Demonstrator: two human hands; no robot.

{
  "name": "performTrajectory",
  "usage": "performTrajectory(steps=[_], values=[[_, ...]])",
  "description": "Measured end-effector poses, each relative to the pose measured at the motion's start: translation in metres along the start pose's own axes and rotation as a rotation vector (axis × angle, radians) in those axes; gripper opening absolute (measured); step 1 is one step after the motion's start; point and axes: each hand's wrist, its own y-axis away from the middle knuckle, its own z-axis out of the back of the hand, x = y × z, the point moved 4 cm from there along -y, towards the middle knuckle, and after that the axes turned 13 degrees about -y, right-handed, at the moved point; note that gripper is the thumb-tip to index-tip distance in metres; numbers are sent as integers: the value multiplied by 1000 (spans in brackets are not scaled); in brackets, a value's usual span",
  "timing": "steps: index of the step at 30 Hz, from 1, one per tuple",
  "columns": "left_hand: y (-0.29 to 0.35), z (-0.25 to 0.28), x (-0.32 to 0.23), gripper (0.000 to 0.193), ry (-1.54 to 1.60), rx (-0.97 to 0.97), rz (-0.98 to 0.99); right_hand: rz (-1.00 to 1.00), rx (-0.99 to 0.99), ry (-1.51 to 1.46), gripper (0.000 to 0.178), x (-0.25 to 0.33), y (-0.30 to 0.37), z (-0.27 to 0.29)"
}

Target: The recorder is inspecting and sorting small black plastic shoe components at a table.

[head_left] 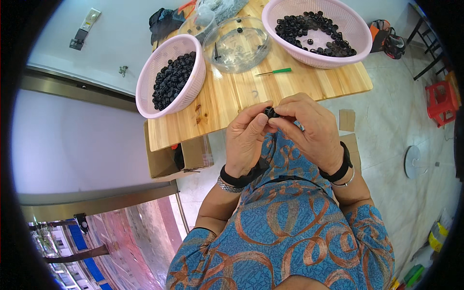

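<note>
Between the fingertips of both hands is a small round black plastic part [270, 112], held just off the table's near edge. My left hand [248, 133] pinches it from the left, thumb and forefinger closed on it. From the right, my right hand [309, 126] grips the same part with thumb and fingers, partly hiding it. On the table beyond lies a thin pointed tool with a green handle [282, 71]. Heaped black parts [174, 79] fill a pink basket [143, 92] at the left. More black parts [290, 29] are spread in a larger pink basket [309, 59] at the right.
A clear round tray [235, 67] with a few small black pieces stands between the baskets on the wooden table [309, 84]. Plastic bags [222, 8] lie behind it. Under the table's left side is a cardboard box [162, 162]. A red stool [441, 102] stands at the right.
</note>
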Motion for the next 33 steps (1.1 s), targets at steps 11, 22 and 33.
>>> performTrajectory(steps=[11,22,33], values=[[1,-1,2,28,48,31,70,38,9,41,14,1,0,3],[1,-4,5,28,208,65,149,-81,-68,-118,15,-2,5,4],[-1,-7,4,27,193,93,138,-19,-67,-41,16,0,5,9]])
